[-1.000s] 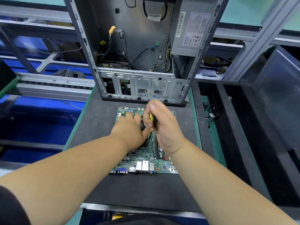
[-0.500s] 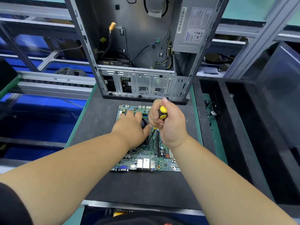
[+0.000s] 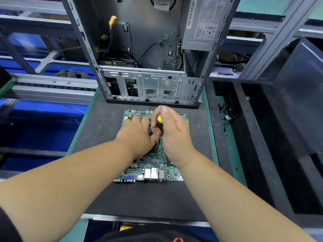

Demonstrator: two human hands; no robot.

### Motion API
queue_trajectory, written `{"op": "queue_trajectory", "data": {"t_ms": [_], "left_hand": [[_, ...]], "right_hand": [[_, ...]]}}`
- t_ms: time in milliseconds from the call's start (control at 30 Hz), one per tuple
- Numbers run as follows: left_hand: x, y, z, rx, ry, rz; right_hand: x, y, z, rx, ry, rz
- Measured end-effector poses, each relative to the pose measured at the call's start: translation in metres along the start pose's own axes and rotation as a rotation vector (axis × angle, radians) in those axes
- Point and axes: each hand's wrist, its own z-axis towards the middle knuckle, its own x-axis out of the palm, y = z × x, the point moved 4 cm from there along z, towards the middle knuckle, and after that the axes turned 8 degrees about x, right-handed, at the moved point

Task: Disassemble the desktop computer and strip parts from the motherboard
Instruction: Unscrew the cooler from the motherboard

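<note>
Two stages show: the grey steel tower case (image 3: 143,49), standing open at twelve o'clock, has already given up the green rectangular motherboard (image 3: 153,165), flat on the dark mat (image 3: 104,130). Stripping remains. At centre, the left hand (image 3: 138,137) presses flat on the board; the right hand (image 3: 172,137) clenches a yellow-and-black screwdriver (image 3: 160,119).

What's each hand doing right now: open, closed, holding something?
Left hand: open, fingers lying flat on the motherboard.
Right hand: closed in a grip round the yellow-and-black screwdriver.
</note>
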Motion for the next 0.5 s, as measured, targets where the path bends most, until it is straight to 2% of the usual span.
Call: {"op": "queue_trajectory", "data": {"t_ms": [167, 300, 367, 500], "left_hand": [[-0.006, 0.004, -0.005, 0.02, -0.026, -0.102], [-0.007, 0.006, -0.005, -0.003, 0.014, -0.162], [-0.006, 0.007, -0.002, -0.008, 0.038, -0.141], [-0.006, 0.009, 0.0, -0.005, 0.047, -0.139]], "right_hand": [[0.009, 0.005, 0.026, 0.112, 0.218, 0.101], [0.005, 0.008, 0.034, 0.175, 0.371, 0.173], [0.0, 0.009, 0.034, 0.183, 0.341, 0.16], [-0.006, 0.008, 0.031, 0.178, 0.176, 0.087]]}}
